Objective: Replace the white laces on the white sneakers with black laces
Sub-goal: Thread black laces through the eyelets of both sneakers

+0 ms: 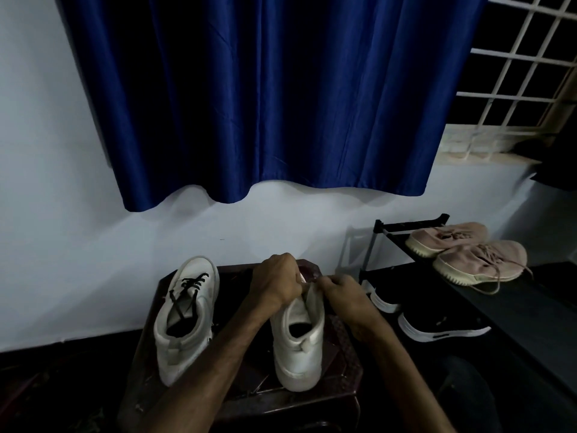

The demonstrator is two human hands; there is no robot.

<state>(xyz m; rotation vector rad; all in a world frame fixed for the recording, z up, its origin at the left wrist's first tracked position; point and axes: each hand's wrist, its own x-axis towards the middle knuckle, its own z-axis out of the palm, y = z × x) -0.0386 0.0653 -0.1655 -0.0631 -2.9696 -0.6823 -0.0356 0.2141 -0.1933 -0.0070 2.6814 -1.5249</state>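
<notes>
Two white sneakers stand on a dark wooden stool (150,354), heels toward me. The left sneaker (184,320) has a black lace (187,292) threaded through its eyelets, with the ends hanging loose. My left hand (276,281) curls over the front of the right sneaker (298,342), gripping its upper near the tongue. My right hand (338,290) pinches something small at the tongue's right edge. What it pinches is hidden by the fingers, and no lace shows on this shoe.
A black shoe rack (393,228) stands at the right with a pair of pink sneakers (468,251) on top and black sneakers (437,323) on the shelf below. A blue curtain (265,104) hangs on the white wall behind. The floor around the stool is dark.
</notes>
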